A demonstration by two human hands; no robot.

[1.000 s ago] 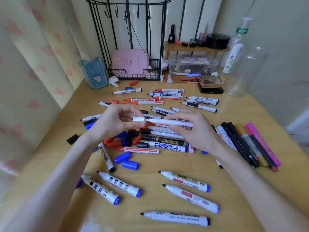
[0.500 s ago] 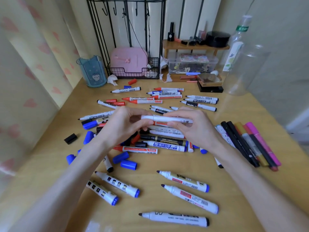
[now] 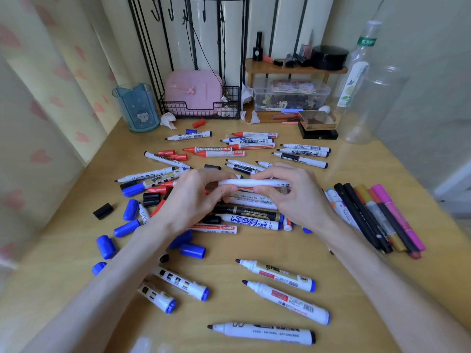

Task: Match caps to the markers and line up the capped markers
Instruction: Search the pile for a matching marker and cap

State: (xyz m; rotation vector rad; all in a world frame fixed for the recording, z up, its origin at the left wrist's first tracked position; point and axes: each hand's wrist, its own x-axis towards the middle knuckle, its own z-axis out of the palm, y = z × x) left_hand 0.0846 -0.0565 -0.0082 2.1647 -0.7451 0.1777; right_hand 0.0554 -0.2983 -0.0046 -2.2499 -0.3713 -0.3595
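The task is in its early part, as I judge it. At the right side of the table [image 3: 293, 245] the capped pens [image 3: 377, 215] lie side by side, and this looks like the finished line. Most markers have no cap: a pile in the middle, more at the far side, and three near markers [image 3: 277, 275] with bare tips. Loose blue caps [image 3: 192, 250], red caps [image 3: 173, 155] and a black cap [image 3: 102, 210] lie around the left of the pile, so many pairs are left to match.

Both hands hold one white marker [image 3: 244, 182] level above the pile. The left hand [image 3: 193, 197] has its fingers curled round the left end, which is hidden, so I cannot tell if a cap sits fully on it. The right hand [image 3: 293, 197] pinches the barrel, thumb below and fingers on top. Neither hand is released, both grasp the same marker
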